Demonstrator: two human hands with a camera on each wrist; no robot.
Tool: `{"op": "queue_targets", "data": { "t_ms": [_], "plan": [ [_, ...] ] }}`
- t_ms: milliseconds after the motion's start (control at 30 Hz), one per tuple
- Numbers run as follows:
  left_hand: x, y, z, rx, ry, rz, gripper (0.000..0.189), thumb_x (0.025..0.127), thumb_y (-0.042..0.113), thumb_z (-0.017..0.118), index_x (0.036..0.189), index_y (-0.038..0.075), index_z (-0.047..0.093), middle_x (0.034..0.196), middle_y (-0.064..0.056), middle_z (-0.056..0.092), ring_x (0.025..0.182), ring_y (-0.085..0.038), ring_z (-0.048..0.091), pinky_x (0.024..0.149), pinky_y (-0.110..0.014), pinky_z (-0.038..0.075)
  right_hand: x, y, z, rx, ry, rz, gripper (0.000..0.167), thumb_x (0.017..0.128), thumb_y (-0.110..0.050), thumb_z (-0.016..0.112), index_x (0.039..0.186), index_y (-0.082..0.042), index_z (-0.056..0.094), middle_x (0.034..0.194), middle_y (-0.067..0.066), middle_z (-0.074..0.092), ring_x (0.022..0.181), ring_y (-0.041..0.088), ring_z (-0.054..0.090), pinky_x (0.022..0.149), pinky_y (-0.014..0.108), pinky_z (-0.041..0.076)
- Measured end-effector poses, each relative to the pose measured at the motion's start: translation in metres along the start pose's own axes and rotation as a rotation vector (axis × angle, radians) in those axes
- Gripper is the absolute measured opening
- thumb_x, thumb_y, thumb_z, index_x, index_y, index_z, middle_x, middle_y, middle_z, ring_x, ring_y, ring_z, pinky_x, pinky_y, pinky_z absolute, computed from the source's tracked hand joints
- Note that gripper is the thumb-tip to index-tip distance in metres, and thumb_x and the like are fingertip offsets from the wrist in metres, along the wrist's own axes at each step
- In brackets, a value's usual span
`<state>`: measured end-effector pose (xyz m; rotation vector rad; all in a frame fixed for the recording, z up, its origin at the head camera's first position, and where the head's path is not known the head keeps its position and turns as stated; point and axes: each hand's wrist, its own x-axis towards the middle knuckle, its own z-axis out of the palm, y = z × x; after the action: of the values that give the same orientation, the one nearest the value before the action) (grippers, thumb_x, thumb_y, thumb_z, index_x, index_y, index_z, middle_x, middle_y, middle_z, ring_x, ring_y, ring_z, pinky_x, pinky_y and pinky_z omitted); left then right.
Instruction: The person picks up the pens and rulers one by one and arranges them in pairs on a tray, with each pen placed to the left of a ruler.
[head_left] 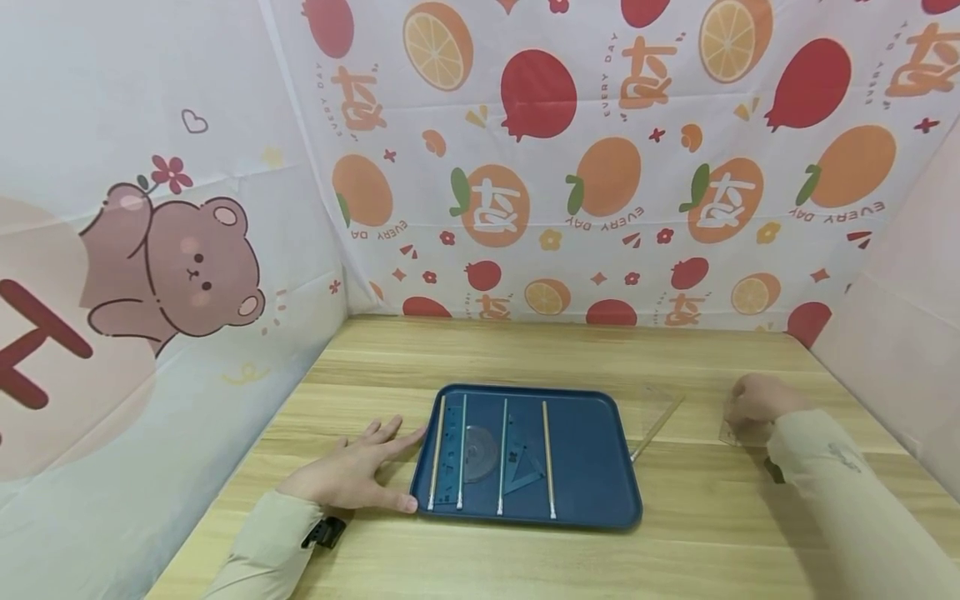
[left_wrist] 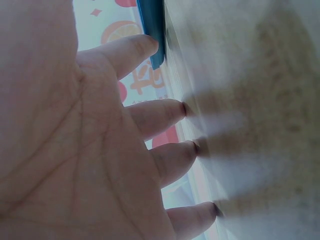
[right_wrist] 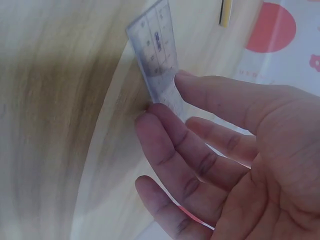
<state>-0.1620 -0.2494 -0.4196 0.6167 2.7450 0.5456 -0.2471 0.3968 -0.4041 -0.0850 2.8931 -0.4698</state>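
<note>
My left hand lies with spread fingers at the left side of a blue tray. In the left wrist view, its straight fingers touch the table, and one reaches the tray's edge. My right hand is over the table right of the tray. Between thumb and fingers it pinches a clear plastic ruler with printed markings, tilted up from the table. Inside the tray are several thin sticks with whitish lower ends, a blue ruler, a clear protractor and a blue set square.
Just right of the tray, a wooden stick leans toward its rim beside a faint clear plastic piece. Fruit-patterned cloth hangs behind the wooden table, and a cloth with a bear is at left.
</note>
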Motion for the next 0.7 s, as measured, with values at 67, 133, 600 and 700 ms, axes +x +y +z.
{"op": "queue_targets", "data": {
  "t_ms": [67,133,600,700],
  "plan": [
    [0.0,0.0,0.0,0.003,0.0,0.001,0.109,0.082,0.067,0.084,0.171,0.028,0.033,0.177,-0.029,0.019,0.16,-0.062,0.015,0.11,-0.094,0.013,0.003,0.006,0.0,0.011,0.005,-0.006,0.048,0.086,-0.02,0.077,0.114,0.016,0.064,0.105,0.031,0.071,0.09,0.036,0.068,0.075,0.047,0.059],
    [0.0,0.0,0.0,0.007,0.001,0.0,0.109,0.082,0.068,0.083,0.17,0.028,0.033,0.177,-0.029,0.019,0.16,-0.062,0.015,0.11,-0.094,0.014,0.005,0.012,-0.001,0.005,0.012,-0.003,0.058,0.087,-0.022,0.078,0.12,0.022,0.059,0.11,0.036,0.069,0.093,0.04,0.069,0.078,0.05,0.06],
    [0.002,-0.003,0.001,-0.032,0.01,0.001,0.108,0.081,0.07,0.083,0.169,0.03,0.037,0.178,-0.026,0.019,0.162,-0.061,0.012,0.112,-0.094,0.009,0.008,0.04,-0.007,0.056,-0.047,0.018,0.095,0.095,-0.042,0.072,0.143,0.03,0.034,0.077,0.007,0.07,0.08,0.023,0.065,0.083,0.04,0.054],
    [0.003,-0.004,0.001,-0.032,0.011,0.001,0.108,0.081,0.07,0.084,0.169,0.03,0.037,0.178,-0.026,0.019,0.162,-0.061,0.012,0.112,-0.094,0.008,0.007,0.035,-0.008,0.065,-0.076,0.011,0.096,0.093,-0.041,0.075,0.145,0.028,0.033,0.083,0.009,0.072,0.083,0.023,0.066,0.085,0.044,0.057]
  ]
}}
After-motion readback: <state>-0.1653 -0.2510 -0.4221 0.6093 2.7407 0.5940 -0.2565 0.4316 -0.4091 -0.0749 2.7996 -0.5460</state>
